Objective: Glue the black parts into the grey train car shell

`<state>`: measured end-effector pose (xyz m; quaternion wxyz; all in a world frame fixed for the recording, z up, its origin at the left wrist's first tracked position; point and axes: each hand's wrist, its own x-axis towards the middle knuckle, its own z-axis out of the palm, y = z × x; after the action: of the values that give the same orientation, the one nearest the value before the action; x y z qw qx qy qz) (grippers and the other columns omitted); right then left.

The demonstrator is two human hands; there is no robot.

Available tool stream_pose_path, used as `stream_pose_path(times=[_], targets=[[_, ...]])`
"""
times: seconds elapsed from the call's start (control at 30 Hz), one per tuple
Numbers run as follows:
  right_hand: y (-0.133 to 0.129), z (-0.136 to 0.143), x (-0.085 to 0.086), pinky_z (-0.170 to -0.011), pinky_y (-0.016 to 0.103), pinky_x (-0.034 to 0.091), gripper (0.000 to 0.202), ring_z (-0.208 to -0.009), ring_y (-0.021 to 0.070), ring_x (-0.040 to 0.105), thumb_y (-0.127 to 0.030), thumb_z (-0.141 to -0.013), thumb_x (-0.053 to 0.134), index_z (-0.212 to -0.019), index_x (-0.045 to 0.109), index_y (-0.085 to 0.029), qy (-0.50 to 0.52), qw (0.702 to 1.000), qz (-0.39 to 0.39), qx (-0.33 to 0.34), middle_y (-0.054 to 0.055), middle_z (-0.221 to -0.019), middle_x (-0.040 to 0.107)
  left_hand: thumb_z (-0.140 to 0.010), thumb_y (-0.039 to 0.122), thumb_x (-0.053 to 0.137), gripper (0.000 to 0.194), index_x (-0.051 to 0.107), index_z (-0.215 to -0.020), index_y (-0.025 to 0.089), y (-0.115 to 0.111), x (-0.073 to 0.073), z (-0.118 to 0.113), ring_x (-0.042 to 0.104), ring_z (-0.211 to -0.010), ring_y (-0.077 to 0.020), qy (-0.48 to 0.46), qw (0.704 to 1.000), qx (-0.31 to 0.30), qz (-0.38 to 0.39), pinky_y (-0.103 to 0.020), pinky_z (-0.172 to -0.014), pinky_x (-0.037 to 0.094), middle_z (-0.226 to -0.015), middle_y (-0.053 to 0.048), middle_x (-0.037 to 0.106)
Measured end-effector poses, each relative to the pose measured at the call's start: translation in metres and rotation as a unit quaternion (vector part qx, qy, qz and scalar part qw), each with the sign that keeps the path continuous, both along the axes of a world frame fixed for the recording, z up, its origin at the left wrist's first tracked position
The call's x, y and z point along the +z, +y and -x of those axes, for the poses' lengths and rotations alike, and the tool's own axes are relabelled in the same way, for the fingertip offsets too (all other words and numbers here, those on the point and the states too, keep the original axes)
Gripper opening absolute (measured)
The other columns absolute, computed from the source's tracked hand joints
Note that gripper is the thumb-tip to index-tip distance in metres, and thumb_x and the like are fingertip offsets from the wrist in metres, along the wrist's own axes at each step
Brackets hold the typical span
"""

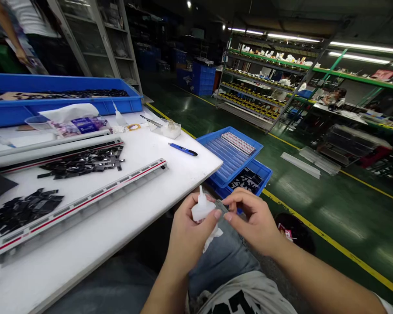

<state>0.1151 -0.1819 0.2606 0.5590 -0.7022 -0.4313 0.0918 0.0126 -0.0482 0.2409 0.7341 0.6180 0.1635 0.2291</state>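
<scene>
My left grip (191,229) is wrapped round the white bottle (203,211), I can't tell if my right grip (227,209) beside it pinches anything, and I guess I'm readying the bottle, which next needs steady holding.

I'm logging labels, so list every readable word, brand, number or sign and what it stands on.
No text is readable.
Purple-and-white soft packet: lettering too small, blurred.
White plastic squeeze bottle: reddish marking, mostly covered by left hand.
Pale grey fabric shirt: large black print, cut off.
Red-and-white wrapper: too blurred.
</scene>
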Motion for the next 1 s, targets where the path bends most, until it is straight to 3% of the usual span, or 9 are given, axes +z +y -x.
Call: stream_pose_path(times=[0.2,0.4,0.57,0.67,0.77,0.87,1.0], targets=[[0.021,0.01,-0.014,-0.074,0.029,0.056,0.026,-0.078,0.0145,0.066,-0.022,-0.076,0.076,-0.101,0.069,-0.02,0.123,0.99,0.035,0.051,0.003,-0.088,0.071,-0.081,0.043,0.074,0.037,0.072,-0.106,0.016,0.008,-0.005,0.0,0.067,-0.094,-0.0217,-0.005,0.996,0.083,-0.027,-0.031,-0.085,0.052,-0.104,-0.007,0.075],[0.064,0.003,-0.015,-0.079,0.033,0.056,0.027,-0.084,0.0177,0.07,-0.025,-0.076,0.075,-0.102,0.069,-0.019,0.226,0.967,-0.012,0.114,0.005,-0.092,0.075,-0.095,0.053,0.049,0.048,0.07,-0.117,0.015,0.029,-0.003,-0.001,0.066,-0.108,-0.0271,-0.074,0.99,0.121,0.012,-0.041,-0.097,0.051,-0.116,-0.012,0.071],[0.095,-0.014,0.0,-0.081,0.032,0.055,0.031,-0.086,0.0171,0.068,-0.03,-0.074,0.078,-0.101,0.067,-0.019,0.297,0.928,-0.075,0.213,0.003,-0.092,0.073,-0.095,0.044,0.055,0.033,0.075,-0.109,0.021,0.064,0.031,0.006,0.06,-0.115,-0.0257,-0.033,0.97,0.133,-0.202,-0.038,-0.103,0.045,-0.122,-0.01,0.067],[0.106,-0.024,0.014,-0.078,0.029,0.053,0.029,-0.084,0.0148,0.065,-0.031,-0.075,0.079,-0.097,0.065,-0.019,0.294,0.921,-0.097,0.237,0.001,-0.09,0.07,-0.095,0.042,0.056,0.03,0.077,-0.102,0.022,0.073,0.057,0.001,0.063,-0.107,-0.0241,-0.024,0.957,0.124,-0.26,-0.036,-0.094,0.049,-0.114,-0.009,0.068],[0.111,-0.037,0.028,-0.072,0.026,0.051,0.027,-0.079,0.0131,0.062,-0.036,-0.077,0.077,-0.095,0.064,-0.02,0.264,0.927,-0.13,0.234,0.0,-0.086,0.067,-0.091,0.04,0.062,0.027,0.078,-0.1,0.02,0.073,0.079,-0.011,0.064,-0.103,-0.0237,-0.029,0.956,0.115,-0.27,-0.035,-0.094,0.049,-0.11,-0.008,0.069],[0.112,-0.054,0.04,-0.068,0.026,0.05,0.029,-0.076,0.0136,0.06,-0.039,-0.078,0.076,-0.097,0.065,-0.021,0.249,0.925,-0.168,0.233,0.0,-0.085,0.067,-0.085,0.033,0.068,0.024,0.076,-0.103,0.019,0.071,0.094,-0.021,0.065,-0.105,-0.0244,-0.057,0.955,0.155,-0.246,-0.036,-0.093,0.05,-0.114,-0.008,0.07],[0.106,-0.075,0.053,-0.065,0.026,0.047,0.027,-0.074,0.014,0.06,-0.04,-0.078,0.075,-0.095,0.066,-0.022,0.282,0.902,-0.208,0.251,0.001,-0.085,0.068,-0.078,0.018,0.067,0.038,0.069,-0.115,0.023,0.073,0.104,-0.029,0.069,-0.082,-0.0193,-0.115,0.968,0.174,-0.139,-0.029,-0.067,0.054,-0.099,-0.004,0.072]])
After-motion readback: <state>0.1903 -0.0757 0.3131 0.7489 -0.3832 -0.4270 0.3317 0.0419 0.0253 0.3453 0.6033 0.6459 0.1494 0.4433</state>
